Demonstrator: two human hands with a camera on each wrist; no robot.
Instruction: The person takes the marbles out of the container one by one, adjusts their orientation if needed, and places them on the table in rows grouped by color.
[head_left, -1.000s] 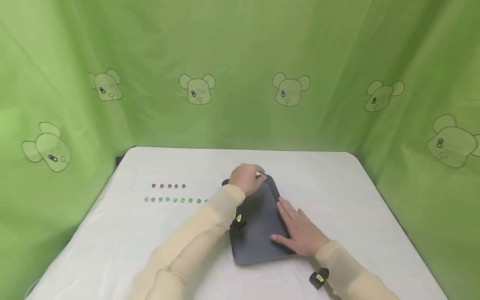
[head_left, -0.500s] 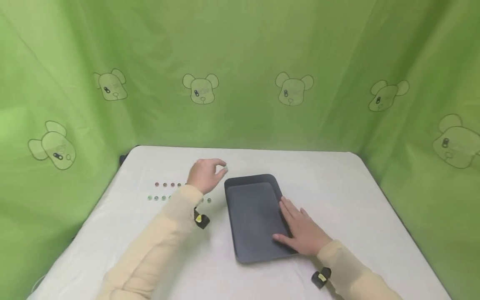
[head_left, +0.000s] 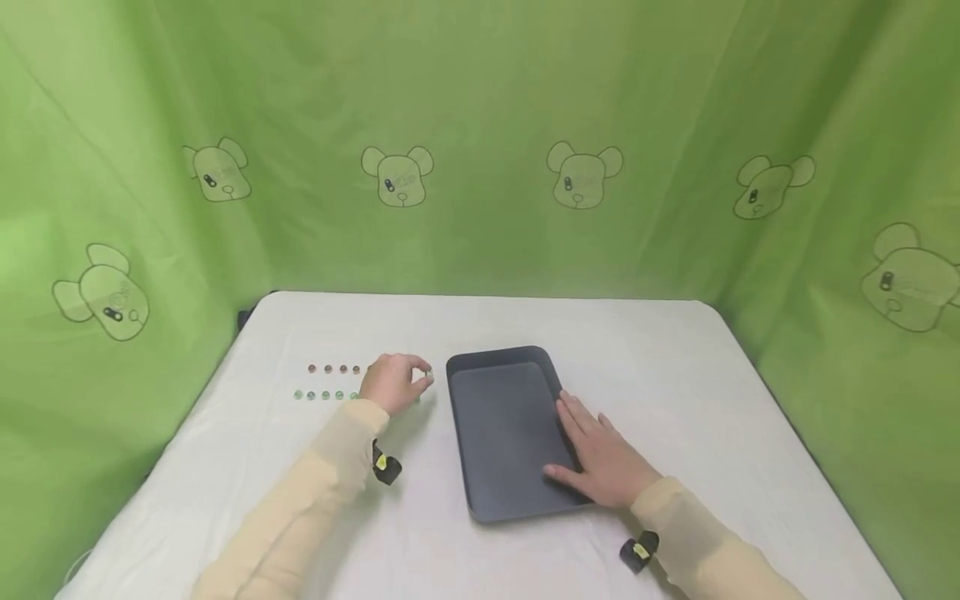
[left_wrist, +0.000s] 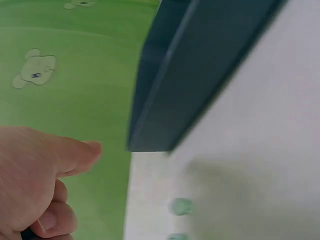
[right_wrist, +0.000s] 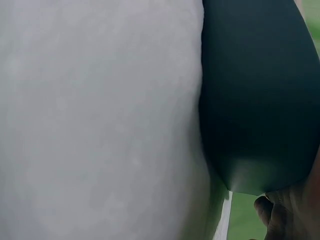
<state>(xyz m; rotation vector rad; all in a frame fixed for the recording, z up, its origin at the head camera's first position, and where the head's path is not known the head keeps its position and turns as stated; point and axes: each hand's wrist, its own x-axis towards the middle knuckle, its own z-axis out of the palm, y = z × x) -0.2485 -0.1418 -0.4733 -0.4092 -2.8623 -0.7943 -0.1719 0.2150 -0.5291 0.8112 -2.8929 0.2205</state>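
Observation:
In the head view my left hand [head_left: 392,385] pinches a small pale green glass marble [head_left: 430,376] between thumb and forefinger, just left of the dark grey baking tray [head_left: 502,433]. It hangs above the right end of a row of green marbles [head_left: 326,395] and covers part of that row. Behind it runs a row of reddish marbles [head_left: 327,368], its right end hidden too. In the left wrist view, two green marbles [left_wrist: 181,206] lie below the tray's corner. My right hand [head_left: 603,462] rests with straight fingers along the tray's right rim, its thumb over the inside.
The tray stands lengthwise on a white-covered table [head_left: 690,383]. Green curtains [head_left: 487,242] with bear-head drawings enclose the back and both sides. Each wrist wears a black camera strap [head_left: 639,550].
From the tray's far rim my left hand has swung left past the tray, then come down nearer the marble rows. My right hand stays on the tray's edge.

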